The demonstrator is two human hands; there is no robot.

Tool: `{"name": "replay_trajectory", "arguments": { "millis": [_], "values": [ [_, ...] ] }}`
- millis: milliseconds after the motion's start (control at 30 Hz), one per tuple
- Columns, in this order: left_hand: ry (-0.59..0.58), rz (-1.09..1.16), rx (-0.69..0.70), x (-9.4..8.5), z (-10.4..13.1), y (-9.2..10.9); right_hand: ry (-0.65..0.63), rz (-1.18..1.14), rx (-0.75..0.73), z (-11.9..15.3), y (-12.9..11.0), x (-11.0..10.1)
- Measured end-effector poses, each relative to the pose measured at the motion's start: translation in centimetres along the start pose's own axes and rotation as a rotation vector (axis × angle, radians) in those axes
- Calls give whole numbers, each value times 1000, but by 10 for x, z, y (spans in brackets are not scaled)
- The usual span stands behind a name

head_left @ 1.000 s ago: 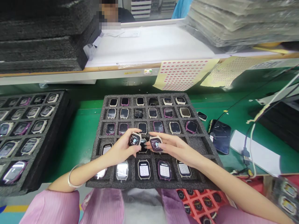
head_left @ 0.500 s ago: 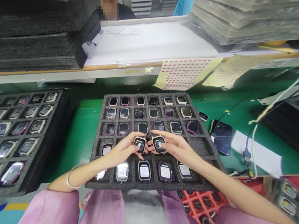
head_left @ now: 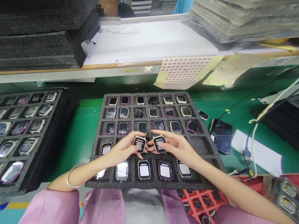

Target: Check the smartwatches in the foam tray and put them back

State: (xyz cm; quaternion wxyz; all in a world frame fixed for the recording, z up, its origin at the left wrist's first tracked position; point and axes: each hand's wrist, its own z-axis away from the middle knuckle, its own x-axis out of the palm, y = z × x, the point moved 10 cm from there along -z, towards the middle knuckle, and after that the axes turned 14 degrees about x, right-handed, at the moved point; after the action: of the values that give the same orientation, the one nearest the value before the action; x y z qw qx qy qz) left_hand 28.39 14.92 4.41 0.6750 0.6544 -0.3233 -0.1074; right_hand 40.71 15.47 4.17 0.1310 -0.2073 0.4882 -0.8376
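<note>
Over the middle of a dark foam tray, my left hand holds a smartwatch with its thumb on the lit screen. My right hand grips a second smartwatch, thumb also on the screen. Both screens show white text on black. The two watches are side by side and apart. Rows of watches with pale, purple or black cases sit in the tray compartments. In the front row, a pale-cased watch and a purple-cased watch show white grid screens.
Another filled watch tray lies at the left. A black phone, cables and white paper are at the right. Foam stacks and wrapped sheets stand on the shelf. Behind it, a person is partly visible.
The screens of both held watches have switched from a round dial picture to lines of white text. My hands have barely moved.
</note>
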Motion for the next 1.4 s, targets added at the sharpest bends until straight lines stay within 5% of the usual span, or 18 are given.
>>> {"name": "replay_trajectory", "arguments": {
  "millis": [300, 400, 500, 633, 867, 1033, 1200, 1400],
  "values": [
    [81, 120, -36, -6, 0, -3, -99, 214, 22, 31, -8, 12],
    [102, 156, -63, -6, 0, -3, 81, 570, 45, 58, -2, -16],
    [107, 141, -91, -5, 0, -2, 329, 962, -91, 92, -6, -50],
    [113, 125, -111, -5, -2, -1, 562, 1131, -169, 126, 7, -91],
    [121, 119, -103, -6, -1, -1, 576, 1175, -162, 146, 23, -110],
    [111, 119, -98, -6, 0, -1, 539, 1140, -221, 140, -9, -99],
    [101, 100, -48, -5, -1, 0, 370, 1202, -244, 84, -25, -67],
    [142, 46, -30, -9, 0, 3, 559, 1223, -199, 46, -23, -56]
  ]
}}
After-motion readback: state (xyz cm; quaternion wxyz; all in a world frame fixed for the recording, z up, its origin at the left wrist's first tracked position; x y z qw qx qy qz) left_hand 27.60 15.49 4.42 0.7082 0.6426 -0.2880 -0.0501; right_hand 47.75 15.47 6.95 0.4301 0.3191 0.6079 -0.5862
